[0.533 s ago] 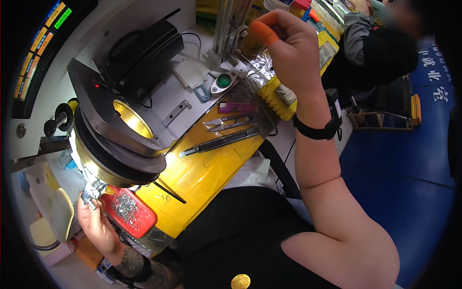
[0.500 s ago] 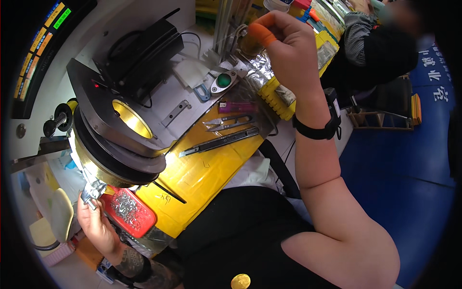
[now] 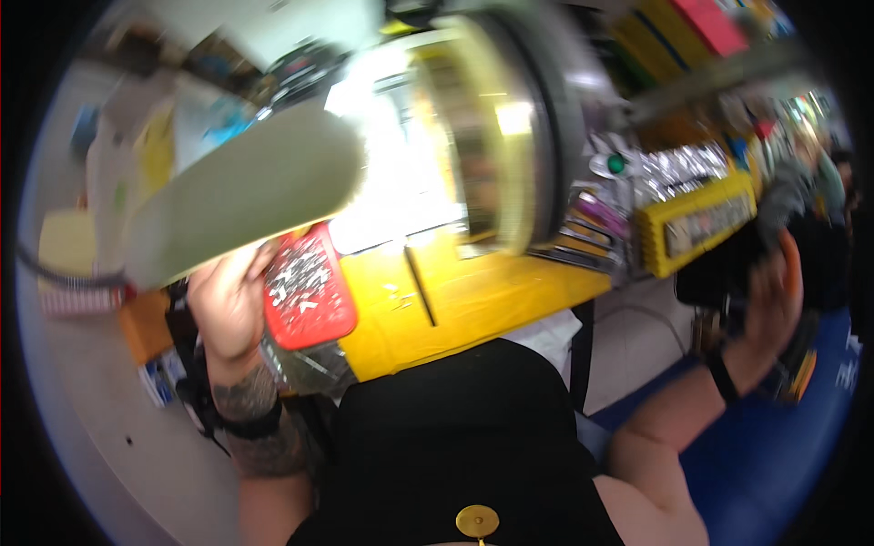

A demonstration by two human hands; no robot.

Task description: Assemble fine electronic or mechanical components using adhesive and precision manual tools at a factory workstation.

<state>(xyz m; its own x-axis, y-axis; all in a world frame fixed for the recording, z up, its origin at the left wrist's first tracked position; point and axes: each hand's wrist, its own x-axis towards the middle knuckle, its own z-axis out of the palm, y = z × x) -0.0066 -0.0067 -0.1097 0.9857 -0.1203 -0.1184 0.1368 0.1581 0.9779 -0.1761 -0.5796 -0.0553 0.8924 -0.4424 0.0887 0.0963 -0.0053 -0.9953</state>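
My left hand [image 3: 226,305] is at the left of a red tray [image 3: 344,314] heaped with small silvery metal pieces [image 3: 305,278]. Its fingers are curled together by the tray's left rim, partly covered by a pale, long panel with a rounded end [image 3: 255,187]; what they hold, if anything, does not show. Far off to the right, my right hand [image 3: 774,296] is raised beside the bench, smeared by motion. Its fingers look stretched out, one with an orange cover, and nothing shows in them.
A round black-and-brass device [image 3: 510,127] stands over the bench beside a glaring white light. Yellow sheeting [image 3: 492,296] covers the bench front, with a thin black stick [image 3: 421,287] on it. A yellow tray [image 3: 701,223] sits at right; another person's grey sleeve [image 3: 787,196] is beyond.
The view has swung left. My right hand has dropped away from the small round brownish item it held up and opened. The left hand, earlier with a shiny metal piece, is now against the red tray.
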